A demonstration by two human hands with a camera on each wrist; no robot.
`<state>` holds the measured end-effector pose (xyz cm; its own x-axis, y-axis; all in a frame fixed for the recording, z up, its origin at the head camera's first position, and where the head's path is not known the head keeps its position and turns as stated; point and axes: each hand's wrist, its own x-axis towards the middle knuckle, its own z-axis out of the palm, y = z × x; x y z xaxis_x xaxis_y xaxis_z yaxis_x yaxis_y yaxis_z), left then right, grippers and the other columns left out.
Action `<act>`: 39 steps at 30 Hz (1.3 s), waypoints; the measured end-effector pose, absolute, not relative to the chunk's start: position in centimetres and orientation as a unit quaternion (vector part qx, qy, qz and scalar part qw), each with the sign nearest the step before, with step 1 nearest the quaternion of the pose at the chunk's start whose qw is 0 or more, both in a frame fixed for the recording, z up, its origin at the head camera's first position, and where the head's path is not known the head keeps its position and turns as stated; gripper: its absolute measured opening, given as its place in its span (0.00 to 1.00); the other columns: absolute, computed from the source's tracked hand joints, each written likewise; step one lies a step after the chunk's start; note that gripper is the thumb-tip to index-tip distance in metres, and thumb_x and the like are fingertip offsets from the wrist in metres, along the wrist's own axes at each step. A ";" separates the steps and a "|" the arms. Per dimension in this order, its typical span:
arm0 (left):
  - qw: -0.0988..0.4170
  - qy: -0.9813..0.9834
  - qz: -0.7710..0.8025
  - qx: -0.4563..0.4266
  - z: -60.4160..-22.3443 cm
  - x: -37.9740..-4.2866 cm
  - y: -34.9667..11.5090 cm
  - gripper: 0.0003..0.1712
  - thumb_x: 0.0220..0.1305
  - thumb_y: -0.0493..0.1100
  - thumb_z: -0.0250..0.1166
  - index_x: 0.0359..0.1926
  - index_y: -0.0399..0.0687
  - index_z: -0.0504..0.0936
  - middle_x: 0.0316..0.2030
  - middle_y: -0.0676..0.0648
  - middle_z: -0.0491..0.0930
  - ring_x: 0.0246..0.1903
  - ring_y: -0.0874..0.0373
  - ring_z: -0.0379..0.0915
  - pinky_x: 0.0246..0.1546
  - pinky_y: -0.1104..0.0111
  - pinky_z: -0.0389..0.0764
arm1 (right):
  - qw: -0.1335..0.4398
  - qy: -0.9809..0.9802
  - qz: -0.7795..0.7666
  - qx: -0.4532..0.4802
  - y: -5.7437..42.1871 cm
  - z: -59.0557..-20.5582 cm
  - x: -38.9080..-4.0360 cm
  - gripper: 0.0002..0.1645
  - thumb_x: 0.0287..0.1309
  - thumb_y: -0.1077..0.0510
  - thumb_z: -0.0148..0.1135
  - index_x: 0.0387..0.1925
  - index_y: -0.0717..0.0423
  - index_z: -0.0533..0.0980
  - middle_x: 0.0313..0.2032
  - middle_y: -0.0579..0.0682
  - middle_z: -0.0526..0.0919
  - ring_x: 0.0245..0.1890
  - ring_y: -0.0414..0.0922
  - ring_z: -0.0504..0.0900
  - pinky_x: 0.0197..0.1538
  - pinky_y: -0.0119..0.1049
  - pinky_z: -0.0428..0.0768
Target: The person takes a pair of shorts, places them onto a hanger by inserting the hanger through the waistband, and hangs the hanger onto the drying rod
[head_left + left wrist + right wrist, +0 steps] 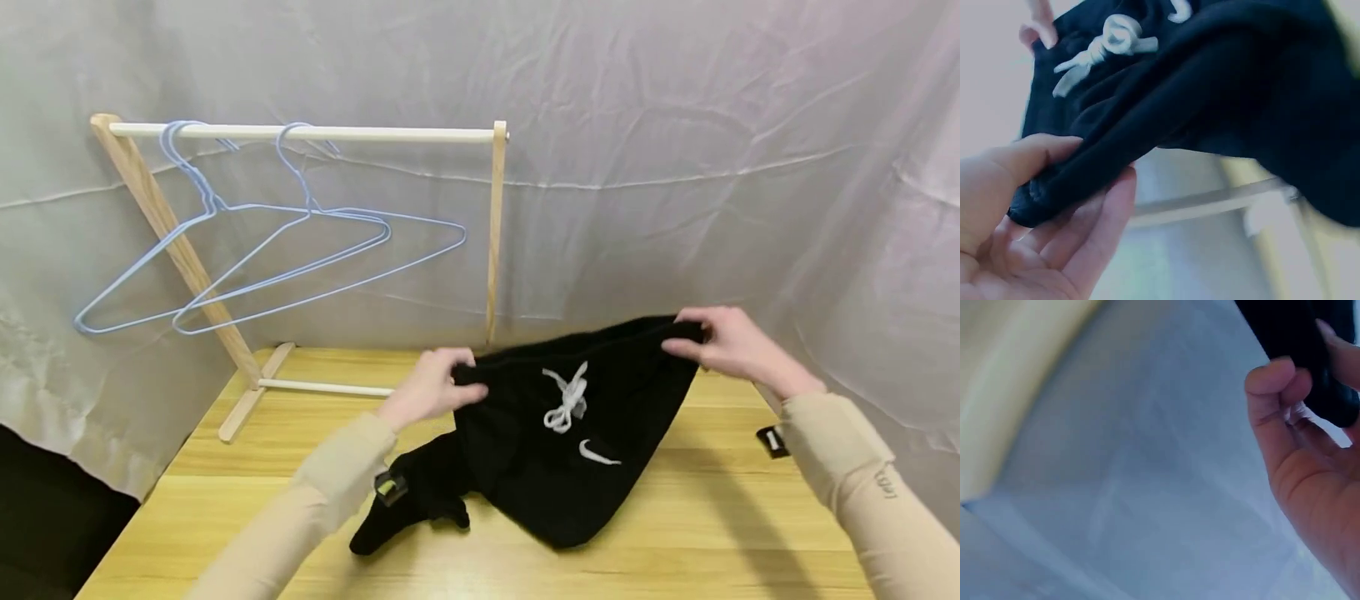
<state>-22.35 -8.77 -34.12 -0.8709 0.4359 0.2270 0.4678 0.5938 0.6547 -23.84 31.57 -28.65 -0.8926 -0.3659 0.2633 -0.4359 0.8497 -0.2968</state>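
Note:
Both hands hold a pair of black drawstring pants by the waistband, stretched between them over the table. A light grey drawstring is tied in a bow at the front, with a white swoosh below it. My left hand pinches the left end of the waistband; in the left wrist view the thumb lies on top and the fingers underneath. Higher up, my right hand grips the other end, so the waistband slants. A bunched dark leg trails to the lower left, behind my left wrist.
At the back left stands a wooden rack with a white top bar. Several light blue wire hangers hang from it. Grey fabric covers the wall behind the wooden table.

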 end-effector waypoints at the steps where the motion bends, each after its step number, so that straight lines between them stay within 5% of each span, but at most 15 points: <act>1: 0.046 -0.888 -0.380 -0.256 -33.0 -22.3 -9.2 0.11 0.58 0.43 0.72 0.36 0.45 0.79 0.22 0.50 0.76 0.20 0.63 0.66 0.27 0.70 0.71 | 0.111 -0.957 0.178 0.199 31.5 -27.4 -23.8 0.17 0.60 0.54 0.70 0.45 0.62 0.80 0.19 0.46 0.81 0.15 0.35 0.74 0.32 0.31 0.74; 7: 0.152 -0.837 -0.446 -0.279 -25.7 -21.7 -9.6 0.15 0.64 0.39 0.69 0.45 0.43 0.73 0.40 0.41 0.85 0.34 0.52 0.84 0.35 0.64 0.81 | 0.249 -0.920 0.264 0.147 30.8 -19.6 -23.3 0.04 0.55 0.57 0.72 0.32 0.48 0.82 0.20 0.28 0.79 0.15 0.28 0.71 0.23 0.24 0.66; 11: 0.232 -0.810 -0.459 -0.283 -21.7 -21.0 -8.6 0.17 0.66 0.38 0.67 0.49 0.40 0.70 0.39 0.40 0.84 0.38 0.52 0.83 0.41 0.63 0.81 | 0.392 -0.848 0.323 0.149 29.5 -15.1 -23.4 0.17 0.53 0.62 0.69 0.21 0.34 0.76 0.20 0.16 0.74 0.18 0.18 0.71 0.23 0.14 0.66; 15: 0.322 -0.791 -0.443 -0.271 -18.4 -21.1 -8.7 0.18 0.66 0.37 0.65 0.51 0.38 0.68 0.37 0.41 0.83 0.37 0.51 0.78 0.41 0.62 0.77 | 0.478 -0.795 0.346 0.142 27.7 -11.9 -23.4 0.21 0.52 0.60 0.63 0.19 0.27 0.72 0.20 0.18 0.72 0.21 0.16 0.70 0.27 0.10 0.68; 23: 0.355 -0.820 -0.393 -0.219 -17.9 -22.5 -12.2 0.16 0.72 0.40 0.61 0.54 0.42 0.67 0.42 0.39 0.79 0.38 0.47 0.75 0.46 0.61 0.75 | 0.373 -0.828 0.391 0.151 25.3 -12.0 -22.4 0.14 0.49 0.64 0.61 0.14 0.46 0.76 0.10 0.28 0.72 0.09 0.25 0.66 0.18 0.21 0.60; 28: 0.390 -0.840 -0.300 -0.230 -18.8 -23.0 -13.4 0.18 0.71 0.49 0.63 0.54 0.47 0.69 0.39 0.38 0.83 0.33 0.43 0.78 0.38 0.53 0.77 | 0.375 -0.849 0.346 0.139 25.2 -14.6 -22.9 0.14 0.46 0.63 0.58 0.13 0.43 0.74 0.09 0.27 0.67 0.09 0.25 0.60 0.20 0.24 0.58; 33: 0.410 -0.860 -0.216 -0.213 -20.4 -22.7 -14.5 0.21 0.68 0.57 0.64 0.53 0.52 0.72 0.28 0.39 0.85 0.27 0.40 0.80 0.25 0.47 0.74 | 0.365 -0.874 0.278 0.160 24.8 -17.3 -22.8 0.08 0.46 0.63 0.57 0.21 0.53 0.82 0.15 0.20 0.67 0.16 0.28 0.61 0.27 0.22 0.61; 39: 0.398 -0.867 -0.188 -0.232 -23.5 -22.1 -15.7 0.20 0.64 0.55 0.69 0.48 0.50 0.75 0.19 0.45 0.79 0.19 0.47 0.75 0.19 0.54 0.71 | 0.349 -0.871 0.255 0.233 24.3 -20.8 -22.1 0.09 0.47 0.69 0.57 0.25 0.58 0.82 0.26 0.49 0.83 0.23 0.26 0.67 0.33 0.18 0.65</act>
<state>-22.10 -15.72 -23.45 -0.5752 0.2528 0.7780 0.5519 0.8219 0.1410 -22.11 24.28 -20.84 -0.6480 -0.2287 0.7265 -0.5843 0.7611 -0.2815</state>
